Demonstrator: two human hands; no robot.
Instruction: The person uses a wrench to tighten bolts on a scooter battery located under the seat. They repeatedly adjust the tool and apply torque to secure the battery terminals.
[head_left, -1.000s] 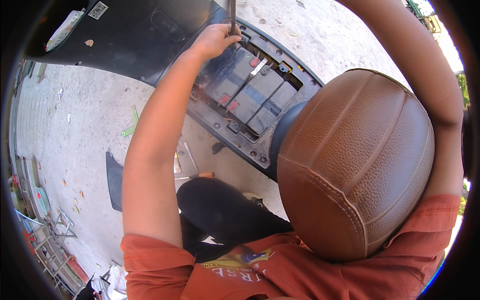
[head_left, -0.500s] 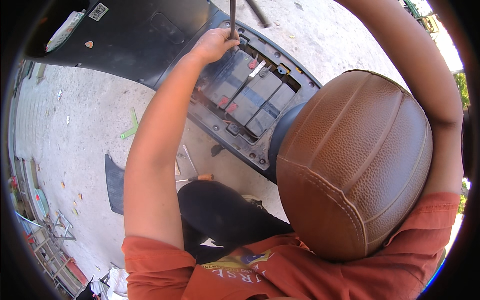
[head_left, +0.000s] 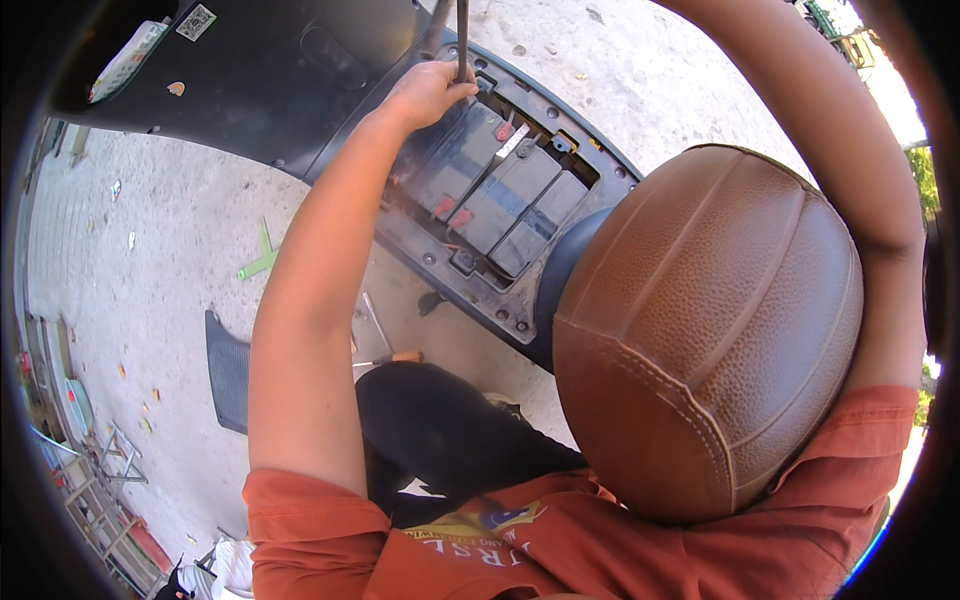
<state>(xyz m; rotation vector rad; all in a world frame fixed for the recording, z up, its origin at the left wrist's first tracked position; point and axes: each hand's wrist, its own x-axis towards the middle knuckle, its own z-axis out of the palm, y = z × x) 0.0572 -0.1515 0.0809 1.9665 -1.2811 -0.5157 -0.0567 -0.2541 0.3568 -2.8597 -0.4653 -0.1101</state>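
At the far end of an uncovered battery bay (head_left: pixel 405 253) in a scooter's footboard, my left hand (head_left: pixel 425 95) is closed around the lower part of a thin dark metal rod (head_left: pixel 462 38). The rod stands nearly upright, and its top runs out of view. Inside the bay several grey batteries (head_left: pixel 510 215) lie side by side, with red terminal covers (head_left: pixel 461 217). Up and over to the right reaches my right arm (head_left: pixel 800 75); its hand is out of the picture. A second dark bar (head_left: pixel 437 28), blurred, shows beside the rod.
A brown leather scooter seat (head_left: pixel 715 320) fills the right side near my chest. The black front panel (head_left: pixel 270 80) rises at the far left. On the concrete lie a green T-shaped piece (head_left: pixel 262 252), a dark textured panel (head_left: pixel 228 370) and an orange-handled screwdriver (head_left: pixel 405 357).
The blurred dark bar has swung from right of the rod to its left. My left hand stays in nearly the same place on the rod.
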